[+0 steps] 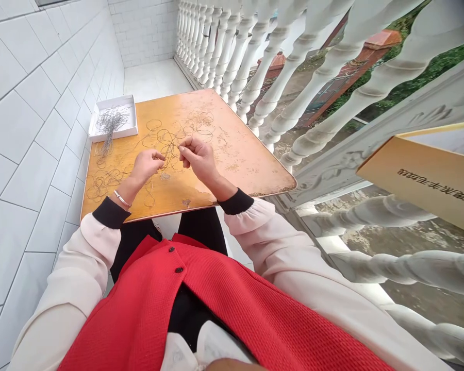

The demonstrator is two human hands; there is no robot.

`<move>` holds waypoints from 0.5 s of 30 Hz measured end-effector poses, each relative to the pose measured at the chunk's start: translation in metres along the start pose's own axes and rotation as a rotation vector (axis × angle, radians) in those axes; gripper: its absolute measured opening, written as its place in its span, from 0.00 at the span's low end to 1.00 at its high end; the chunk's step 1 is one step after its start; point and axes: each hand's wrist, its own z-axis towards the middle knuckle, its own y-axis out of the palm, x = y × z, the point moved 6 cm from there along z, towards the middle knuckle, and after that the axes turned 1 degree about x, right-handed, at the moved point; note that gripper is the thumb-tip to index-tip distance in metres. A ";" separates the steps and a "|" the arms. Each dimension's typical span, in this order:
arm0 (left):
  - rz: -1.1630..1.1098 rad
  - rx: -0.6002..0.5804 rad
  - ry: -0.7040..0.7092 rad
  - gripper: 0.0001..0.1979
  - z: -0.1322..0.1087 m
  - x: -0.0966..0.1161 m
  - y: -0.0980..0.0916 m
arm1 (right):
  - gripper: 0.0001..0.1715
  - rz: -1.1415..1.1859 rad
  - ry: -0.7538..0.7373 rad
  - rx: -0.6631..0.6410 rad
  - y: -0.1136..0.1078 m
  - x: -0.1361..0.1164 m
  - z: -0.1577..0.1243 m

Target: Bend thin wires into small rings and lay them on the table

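Over the wooden table, my left hand point(149, 164) is closed in a pinch at the end of a thin dark wire. My right hand point(196, 155) faces it a short way off, thumb pressed against the curled fingers, also pinching thin wire. Between the two hands is a tangle of thin dark wire loops point(169, 147), partly hidden by the fingers. It is too fine to tell which strand each hand grips. More wire loops point(107, 183) lie on the table left of my left hand, and others point(205, 119) lie beyond my right hand.
A shallow white box point(132, 119) at the table's far left corner holds a bundle of thin wires point(110, 123) that hangs over its rim. The worn orange table point(247, 159) stands between a tiled wall point(34, 134) and a white balustrade point(263, 77). A yellow box point(429, 170) sits at right.
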 end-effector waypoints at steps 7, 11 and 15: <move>0.187 0.026 0.010 0.08 -0.031 -0.014 -0.027 | 0.10 0.166 0.136 0.110 0.007 -0.004 -0.028; 0.434 0.142 0.062 0.10 -0.048 -0.017 -0.058 | 0.09 0.252 0.204 0.103 0.023 0.002 -0.054; 0.663 0.304 0.130 0.12 -0.067 -0.027 -0.093 | 0.09 0.196 0.230 0.061 0.045 0.014 -0.081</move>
